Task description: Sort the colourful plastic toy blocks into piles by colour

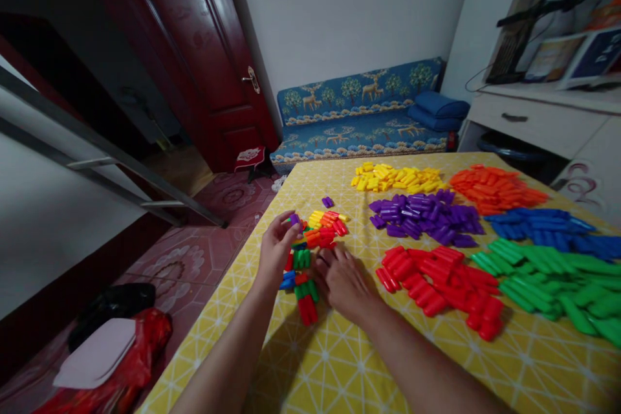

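A multicoloured assembly of joined plastic pieces (301, 259), in red, green, blue, orange and yellow, lies on the yellow patterned table. At its upper left, my left hand (277, 242) pinches a purple piece (294, 219) between thumb and fingers. My right hand (342, 281) rests at the right side of the assembly, fingers curled towards it; whether its fingertips hold a piece is hidden. A separate purple piece (328, 202) lies beyond the assembly.
Sorted piles lie to the right: yellow (395, 178), purple (427, 215), orange (495, 187), blue (543, 229), red (444, 281) and green (557, 278). Behind the table (388, 362) stands a blue patterned sofa (349, 113). A metal ladder (97, 142) leans at the left.
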A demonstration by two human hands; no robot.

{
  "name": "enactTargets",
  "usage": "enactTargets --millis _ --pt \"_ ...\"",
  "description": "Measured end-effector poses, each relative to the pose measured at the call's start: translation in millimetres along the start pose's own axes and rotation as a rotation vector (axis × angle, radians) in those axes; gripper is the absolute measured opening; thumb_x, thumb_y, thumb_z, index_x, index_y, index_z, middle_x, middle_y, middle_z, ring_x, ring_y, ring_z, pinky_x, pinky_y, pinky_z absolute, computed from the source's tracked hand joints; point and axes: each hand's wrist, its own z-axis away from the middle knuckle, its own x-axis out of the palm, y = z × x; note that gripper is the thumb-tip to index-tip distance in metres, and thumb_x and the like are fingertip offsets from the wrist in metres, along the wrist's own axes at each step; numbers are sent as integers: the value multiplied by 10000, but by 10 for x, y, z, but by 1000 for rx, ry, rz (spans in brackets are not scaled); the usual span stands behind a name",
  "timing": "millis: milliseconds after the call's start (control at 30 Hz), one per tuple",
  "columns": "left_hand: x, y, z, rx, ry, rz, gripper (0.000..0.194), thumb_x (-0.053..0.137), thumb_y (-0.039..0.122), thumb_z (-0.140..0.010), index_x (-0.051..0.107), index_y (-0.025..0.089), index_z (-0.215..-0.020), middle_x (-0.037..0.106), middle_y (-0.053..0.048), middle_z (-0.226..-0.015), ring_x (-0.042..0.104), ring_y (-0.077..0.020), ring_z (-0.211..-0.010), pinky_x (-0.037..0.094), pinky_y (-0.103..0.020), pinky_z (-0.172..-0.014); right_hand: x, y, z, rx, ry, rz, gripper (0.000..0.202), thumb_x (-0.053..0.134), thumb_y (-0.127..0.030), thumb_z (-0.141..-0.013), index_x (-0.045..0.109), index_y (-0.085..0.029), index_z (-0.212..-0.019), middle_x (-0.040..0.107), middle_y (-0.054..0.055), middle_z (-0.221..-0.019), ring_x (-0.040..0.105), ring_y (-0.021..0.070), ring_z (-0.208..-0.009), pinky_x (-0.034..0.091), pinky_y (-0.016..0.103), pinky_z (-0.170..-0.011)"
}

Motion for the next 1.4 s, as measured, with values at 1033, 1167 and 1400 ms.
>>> enactTargets --millis 1033,1167,1400 --pt "622 -468 149 194 -255 -177 395 518 291 -921 620 184 -1287 703 -81 -1189 653 -263 -1082 490 -427 -993 -19 321 -28 416 682 -719 236 541 -354 -910 596 -184 -1065 644 109 -1065 633 182 -857 543 318 -748" --pt "641 -453 148 162 -247 -108 417 524 304 -918 603 164 -1302 700 -91 -1192 660 -261 -1059 505 -420 -972 -28 380 -40 416 719 -732 222 564 -361 -898 622 -185 -1020 643 100 -1030 632 184 -880 544 316 -757" --pt "659 -394 195 175 -307 -147 389 510 349 -935 649 159 -1245 723 -104 -1130 656 -283 -1074 505 -429 -971 -82 471 -59 381 864 -662 160 595 -331 -889 640 -181 -919 635 83 -968 614 186 -916 521 341 -830"
